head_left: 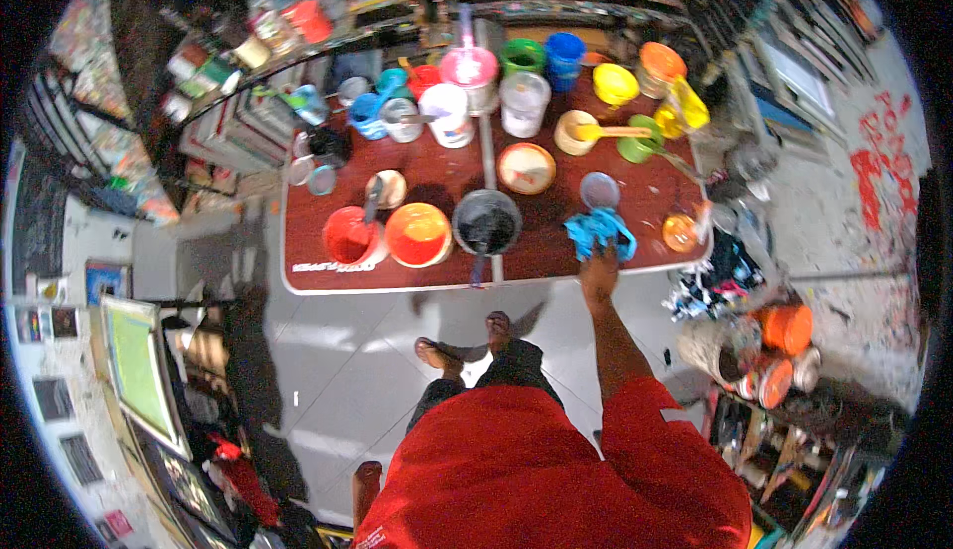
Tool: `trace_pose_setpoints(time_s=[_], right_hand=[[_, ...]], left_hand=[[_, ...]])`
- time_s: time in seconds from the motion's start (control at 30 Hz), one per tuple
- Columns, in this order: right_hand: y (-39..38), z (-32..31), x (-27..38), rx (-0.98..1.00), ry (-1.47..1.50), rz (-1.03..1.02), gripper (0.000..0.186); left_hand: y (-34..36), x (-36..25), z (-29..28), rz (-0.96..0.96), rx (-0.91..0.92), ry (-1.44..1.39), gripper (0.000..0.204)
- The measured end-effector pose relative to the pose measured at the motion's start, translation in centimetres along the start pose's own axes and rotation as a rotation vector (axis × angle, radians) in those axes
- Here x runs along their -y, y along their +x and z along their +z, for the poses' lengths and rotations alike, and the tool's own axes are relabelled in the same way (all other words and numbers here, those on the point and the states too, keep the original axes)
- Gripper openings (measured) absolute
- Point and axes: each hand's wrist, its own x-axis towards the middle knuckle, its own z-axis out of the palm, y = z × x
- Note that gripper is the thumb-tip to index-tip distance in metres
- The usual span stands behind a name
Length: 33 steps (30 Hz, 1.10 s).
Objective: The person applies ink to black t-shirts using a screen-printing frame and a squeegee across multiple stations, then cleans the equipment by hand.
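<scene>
My right hand [599, 273] reaches over the front edge of the dark red table [417, 167], its fingers on a crumpled blue cloth [599, 231]. The cloth bunches around the fingertips and partly hides them. Just beyond it sits a small translucent round tub or lid [600, 191]. Right of the cloth lies an orange lid [680, 232]. Beside my shirt on the left, a small part of my left hand [366, 480] shows low down, away from the table; its fingers cannot be made out.
Along the table's front are a red paint tub [349, 235], an orange paint tub [418, 234] and a black paint bucket [486, 221] with a handle sticking out. Several colored containers crowd the back. A yellow-handled tool [615, 132] lies across tubs. Orange buckets [787, 328] stand at right.
</scene>
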Motion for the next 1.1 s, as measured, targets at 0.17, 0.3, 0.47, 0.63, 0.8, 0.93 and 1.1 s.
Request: trace_pose_setpoints(time_s=[0.17, 0.3, 0.47, 0.63, 0.8, 0.93, 1.1], right_hand=[[0.1, 0.0, 0.2, 0.185, 0.067, 0.107, 0.052], [0.1, 4.6, -4.1, 0.168, 0.047, 0.091, 0.035], [-1.3, 5.4, -10.2, -0.261, -0.124, -0.484, 0.039], [-5.3, 4.3, -4.2, -0.108, 0.136, -0.511, 0.028], [-10.9, 0.4, 11.8, 0.256, 0.366, -0.499, 0.019], [-14.1, -1.8, 22.8, 0.733, 0.496, -0.56, 0.016], [-18.1, -6.0, 34.3, 1.091, 0.568, -0.554, 0.017]], left_hand=[[-3.4, 2.2, 0.7, 0.325, -0.109, 0.333, 0.029], [-2.6, -8.2, 2.0, -0.013, -0.156, -0.018, 0.033], [-3.3, -8.4, 3.9, -0.116, -0.221, -0.196, 0.039], [-5.1, -2.9, 9.0, -0.261, -0.245, -0.325, 0.04], [-6.5, 5.0, 12.2, -0.345, -0.275, -0.378, 0.044], [-8.2, 10.3, 12.5, -0.448, -0.3, -0.489, 0.039], [-11.7, 19.9, 10.9, -0.399, -0.513, -0.413, 0.03]])
